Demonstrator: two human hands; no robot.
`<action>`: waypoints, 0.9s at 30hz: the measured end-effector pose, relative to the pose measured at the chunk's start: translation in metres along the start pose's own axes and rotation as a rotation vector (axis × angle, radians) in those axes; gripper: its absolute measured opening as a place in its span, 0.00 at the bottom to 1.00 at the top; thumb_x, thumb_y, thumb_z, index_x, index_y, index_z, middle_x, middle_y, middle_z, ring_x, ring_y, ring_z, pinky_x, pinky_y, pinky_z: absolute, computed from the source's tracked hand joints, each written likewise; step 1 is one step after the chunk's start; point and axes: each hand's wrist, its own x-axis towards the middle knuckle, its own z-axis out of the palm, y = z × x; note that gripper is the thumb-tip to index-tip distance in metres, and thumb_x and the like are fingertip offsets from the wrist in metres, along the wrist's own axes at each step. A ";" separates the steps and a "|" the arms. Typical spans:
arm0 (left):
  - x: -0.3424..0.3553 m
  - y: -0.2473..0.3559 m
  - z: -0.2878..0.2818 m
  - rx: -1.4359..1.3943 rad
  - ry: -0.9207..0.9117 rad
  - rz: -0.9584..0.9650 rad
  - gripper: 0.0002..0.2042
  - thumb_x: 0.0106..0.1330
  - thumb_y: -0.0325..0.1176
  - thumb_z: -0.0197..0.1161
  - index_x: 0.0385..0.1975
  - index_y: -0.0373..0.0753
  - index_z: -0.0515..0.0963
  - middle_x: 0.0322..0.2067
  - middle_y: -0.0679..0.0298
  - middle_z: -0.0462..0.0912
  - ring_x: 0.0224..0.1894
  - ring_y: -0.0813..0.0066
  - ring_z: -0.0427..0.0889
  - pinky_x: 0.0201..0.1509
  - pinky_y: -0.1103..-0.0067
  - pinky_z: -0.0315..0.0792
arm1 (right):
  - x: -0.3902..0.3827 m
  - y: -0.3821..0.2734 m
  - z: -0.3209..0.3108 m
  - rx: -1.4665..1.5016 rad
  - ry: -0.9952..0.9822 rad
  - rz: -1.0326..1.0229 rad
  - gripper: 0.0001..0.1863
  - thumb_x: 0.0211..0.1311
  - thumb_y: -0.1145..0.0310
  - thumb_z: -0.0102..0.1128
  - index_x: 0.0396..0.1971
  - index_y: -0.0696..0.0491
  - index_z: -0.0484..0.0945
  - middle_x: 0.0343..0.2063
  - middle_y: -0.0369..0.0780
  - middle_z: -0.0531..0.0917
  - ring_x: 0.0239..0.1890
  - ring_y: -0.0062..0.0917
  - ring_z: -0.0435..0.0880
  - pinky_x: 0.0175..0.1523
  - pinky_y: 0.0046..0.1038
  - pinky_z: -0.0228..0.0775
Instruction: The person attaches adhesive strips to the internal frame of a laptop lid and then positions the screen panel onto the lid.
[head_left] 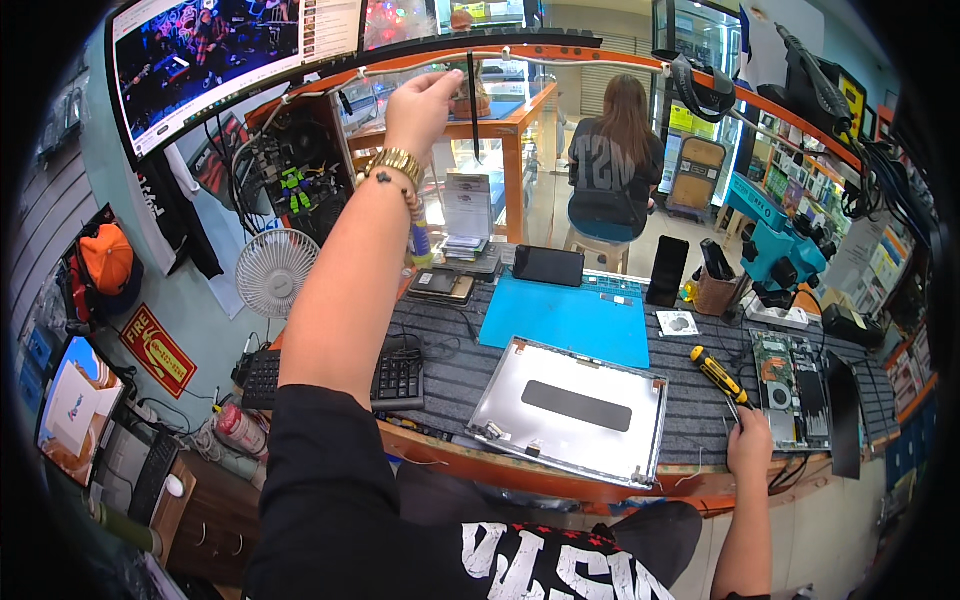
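My left hand (420, 115) is raised at the orange shelf rail, its thumb and fingers pinched together. Right beside the fingertips hangs a thin black strip (474, 115); whether they grip it I cannot tell. Low at the bench's front edge, my right hand (750, 447) is closed around slim metal tweezers (733, 411). A yellow-and-black screwdriver (718, 374) lies just beyond that hand. Between my arms rests a silver laptop panel (500, 400) with a dark rectangle in its middle. An opened laptop base (790, 375) with exposed boards sits right of my right hand.
A blue mat (565, 325) with a dark phone (548, 266) at its back lies behind the panel. A keyboard (398, 380) and a white fan (277, 272) are at left. Right stand an upright phone (668, 270) and a teal microscope (785, 250). Another person (617, 160) sits beyond.
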 end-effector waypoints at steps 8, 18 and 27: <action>0.019 0.010 0.012 -0.258 -0.073 -0.131 0.09 0.78 0.42 0.72 0.49 0.46 0.89 0.43 0.74 0.91 0.45 0.80 0.85 0.53 0.72 0.73 | 0.000 -0.027 -0.027 0.061 0.034 -0.088 0.18 0.65 0.79 0.68 0.55 0.60 0.86 0.45 0.48 0.83 0.51 0.50 0.84 0.56 0.47 0.78; 0.002 0.021 -0.005 -0.488 -0.222 -0.217 0.07 0.80 0.41 0.68 0.43 0.47 0.87 0.40 0.72 0.90 0.47 0.77 0.86 0.57 0.69 0.74 | 0.017 -0.034 -0.063 0.166 0.007 -0.036 0.19 0.67 0.80 0.67 0.57 0.60 0.85 0.47 0.47 0.83 0.47 0.46 0.85 0.52 0.41 0.79; -0.027 0.053 -0.019 -0.543 -0.358 -0.154 0.08 0.81 0.39 0.66 0.45 0.43 0.87 0.41 0.68 0.90 0.48 0.75 0.86 0.56 0.65 0.79 | 0.025 -0.061 -0.071 0.317 0.098 -0.183 0.19 0.66 0.82 0.67 0.57 0.60 0.86 0.47 0.45 0.84 0.40 0.36 0.84 0.43 0.32 0.78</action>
